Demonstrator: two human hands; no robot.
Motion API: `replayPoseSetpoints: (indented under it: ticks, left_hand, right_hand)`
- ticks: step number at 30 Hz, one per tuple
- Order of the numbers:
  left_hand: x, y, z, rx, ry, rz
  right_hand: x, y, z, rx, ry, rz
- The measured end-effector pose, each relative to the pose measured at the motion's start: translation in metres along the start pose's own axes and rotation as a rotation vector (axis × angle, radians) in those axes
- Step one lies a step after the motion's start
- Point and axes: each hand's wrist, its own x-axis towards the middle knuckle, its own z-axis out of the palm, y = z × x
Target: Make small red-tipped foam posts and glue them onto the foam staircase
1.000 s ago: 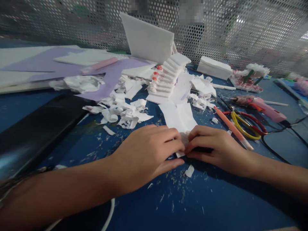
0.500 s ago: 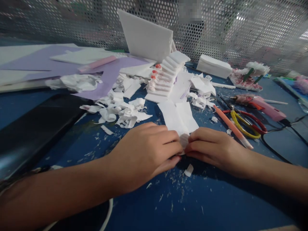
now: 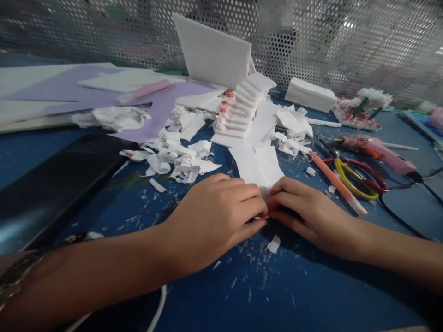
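A white strip of paper [image 3: 256,163] lies on the blue table, creased along its middle, its near end between my fingertips. My left hand [image 3: 221,216] is closed on that near end from the left. From the right, my right hand [image 3: 304,210] pinches the same end, and the fingertips of both hands meet there. My fingers hide most of the gripped part. Just beyond the paper stands a small white model staircase [image 3: 238,110] with red bits along its left side. A small white scrap [image 3: 273,244] lies just below my fingers.
Torn paper scraps [image 3: 176,159] and a dark flat device [image 3: 62,184] lie at left. On the right are an orange marker [image 3: 337,182], scissors with red and yellow handles [image 3: 356,179] and a pink glue gun [image 3: 391,154] with its cable. A perforated metal screen [image 3: 138,34] closes the back.
Both hands have drawn closer together at the paper's near end, and less of that end shows between them. The whole view has shifted slightly.
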Motion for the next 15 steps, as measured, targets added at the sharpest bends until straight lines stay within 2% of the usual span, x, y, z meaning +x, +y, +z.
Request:
replayPoseSetpoints:
  ticks: [4, 8, 11, 15]
  left_hand:
    - [-0.0003, 0.0006, 0.0011, 0.099, 0.055, 0.053]
    - [-0.0012, 0.0006, 0.0015, 0.144, 0.085, 0.084]
    - [-0.0015, -0.0010, 0.0006, 0.063, 0.039, 0.057]
    - [-0.0015, -0.0031, 0.0008, -0.043, -0.022, -0.014]
  right_hand:
    - [-0.0007, -0.0003, 0.0001, 0.014, 0.008, 0.017]
    - [-0.0037, 0.0010, 0.0008, 0.043, 0.031, -0.069]
    - [-0.0043, 0.0016, 0.0008, 0.056, 0.042, -0.099]
    - [-0.0030, 0.0000, -0.0005, 0.076, 0.042, -0.063]
